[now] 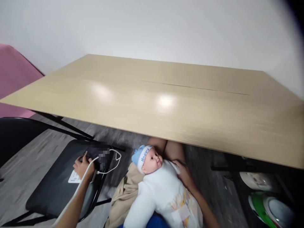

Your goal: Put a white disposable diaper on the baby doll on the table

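A baby doll [161, 177] lies across my lap, in a white top, a printed diaper and a light blue cap with the word "Happy". My right hand [181, 172] is wrapped around the doll's far side, at its white sleeve. On the left, my left hand [83, 166] reaches down to the black chair seat [52, 180], its fingers bent over a dark object [92, 152] that is partly blurred out. A white cable [82, 185] runs along my left forearm to that object. Under the left hand lies a white printed card [74, 177].
A wide light wood table [142, 101] stands in front of me, its near edge over my knees. Beneath its right side, a green and white rounded item [258, 209] sits on a dark shelf. Pink material [16, 76] hangs at the far left.
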{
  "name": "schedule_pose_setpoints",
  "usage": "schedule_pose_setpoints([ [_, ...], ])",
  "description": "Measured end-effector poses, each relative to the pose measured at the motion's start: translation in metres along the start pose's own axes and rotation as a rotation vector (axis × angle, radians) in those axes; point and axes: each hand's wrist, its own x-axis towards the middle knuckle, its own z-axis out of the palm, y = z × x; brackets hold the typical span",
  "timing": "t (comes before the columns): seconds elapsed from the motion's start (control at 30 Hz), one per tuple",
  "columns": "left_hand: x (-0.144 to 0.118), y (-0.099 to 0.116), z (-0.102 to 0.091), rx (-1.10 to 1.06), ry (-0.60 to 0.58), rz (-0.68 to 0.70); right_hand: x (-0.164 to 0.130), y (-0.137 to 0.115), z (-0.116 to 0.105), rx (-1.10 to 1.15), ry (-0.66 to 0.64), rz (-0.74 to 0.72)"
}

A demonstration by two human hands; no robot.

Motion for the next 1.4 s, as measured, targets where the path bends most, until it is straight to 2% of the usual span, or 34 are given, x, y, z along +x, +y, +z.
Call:
schedule_pose_setpoints([
  [0.1, -0.003, -0.002, 0.004, -0.062, 0.111, 0.038, 0.000, -0.004, -0.002, -0.014, 0.015, -0.004],
  [0.2, -0.005, -0.005, 0.007, -0.084, 0.161, 0.080, 0.000, -0.005, -0.002, -0.020, 0.030, -0.013],
  [0.37, -0.004, -0.007, 0.009, -0.046, 0.098, 0.196, -0.001, -0.004, -0.002, -0.024, 0.036, -0.020],
  [0.57, -0.003, -0.004, 0.010, -0.075, 0.083, 0.078, 0.001, -0.003, -0.001, -0.030, 0.044, -0.023],
  [0.83, -0.005, 0.001, 0.006, -0.079, 0.106, 0.048, 0.000, -0.004, -0.003, -0.032, 0.053, -0.032],
  [0.97, -0.006, 0.002, 0.005, -0.072, 0.080, 0.063, 0.000, -0.003, -0.002, -0.029, 0.061, -0.037],
  [1.13, -0.012, 0.007, -0.003, -0.056, 0.120, -0.046, 0.000, -0.003, -0.002, -0.026, 0.072, -0.044],
  [1.4, -0.010, 0.003, 0.000, -0.082, 0.119, 0.054, 0.000, -0.006, -0.004, -0.029, 0.080, -0.053],
])
